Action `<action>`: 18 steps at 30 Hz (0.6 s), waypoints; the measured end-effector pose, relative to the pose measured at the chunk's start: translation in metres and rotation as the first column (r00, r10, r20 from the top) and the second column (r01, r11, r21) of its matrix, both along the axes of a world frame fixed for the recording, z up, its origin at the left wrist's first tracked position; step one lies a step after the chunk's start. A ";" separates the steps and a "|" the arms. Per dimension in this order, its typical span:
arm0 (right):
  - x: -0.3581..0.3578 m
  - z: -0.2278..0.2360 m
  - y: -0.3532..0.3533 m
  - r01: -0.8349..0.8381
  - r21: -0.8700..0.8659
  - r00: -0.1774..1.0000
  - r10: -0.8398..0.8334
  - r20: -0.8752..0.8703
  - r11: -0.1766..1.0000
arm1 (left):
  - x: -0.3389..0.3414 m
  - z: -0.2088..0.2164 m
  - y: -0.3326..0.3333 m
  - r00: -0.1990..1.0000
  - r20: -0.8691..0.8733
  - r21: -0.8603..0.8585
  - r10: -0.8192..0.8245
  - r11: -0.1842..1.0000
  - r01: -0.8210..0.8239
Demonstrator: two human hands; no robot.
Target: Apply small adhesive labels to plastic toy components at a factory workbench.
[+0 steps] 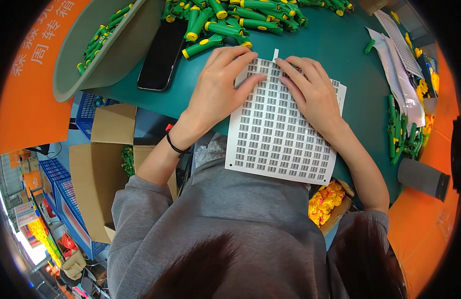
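Note:
A white sheet of small printed labels (282,137) lies on the teal table (350,60), its near edge hanging over the table's front. My left hand (221,84) lies flat on the sheet's upper left corner, fingers spread. At the sheet's top edge my right hand (310,89) presses down, its fingertips near a small white strip (275,54) that sticks up there. Whether a label is pinched between the fingers I cannot tell. A black band circles my left wrist (176,147).
A heap of green and yellow plastic parts (230,20) lies beyond my hands. A black phone (163,55) and a grey basin (108,45) with more parts are at left. Green parts (402,134) and white paper strips (397,65) lie at right. Cardboard boxes (98,169) stand below.

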State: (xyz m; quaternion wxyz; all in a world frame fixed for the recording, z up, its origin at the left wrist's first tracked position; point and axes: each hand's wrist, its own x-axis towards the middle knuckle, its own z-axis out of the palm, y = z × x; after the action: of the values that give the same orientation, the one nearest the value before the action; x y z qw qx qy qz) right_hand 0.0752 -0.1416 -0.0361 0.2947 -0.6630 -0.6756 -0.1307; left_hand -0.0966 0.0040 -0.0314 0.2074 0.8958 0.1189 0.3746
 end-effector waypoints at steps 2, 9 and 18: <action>-0.002 0.003 0.002 0.009 -0.019 0.999 -0.010 -0.047 1.000 | -0.002 -0.003 0.001 1.000 -0.009 0.000 -0.015 1.000 0.015; -0.001 0.002 0.014 -0.078 -0.059 0.995 0.075 -0.064 0.995 | -0.002 -0.005 0.003 1.000 0.018 -0.038 0.004 0.999 -0.004; 0.002 0.008 0.010 -0.119 -0.080 0.980 0.104 -0.169 0.990 | 0.000 -0.001 0.007 0.994 0.105 -0.371 0.010 0.928 0.030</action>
State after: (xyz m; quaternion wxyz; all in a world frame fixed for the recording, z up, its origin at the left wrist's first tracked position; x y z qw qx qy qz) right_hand 0.0774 -0.1317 -0.0284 0.3261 -0.6452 -0.6904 -0.0284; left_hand -0.0962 0.0111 -0.0326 0.3814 0.8199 0.1721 0.3909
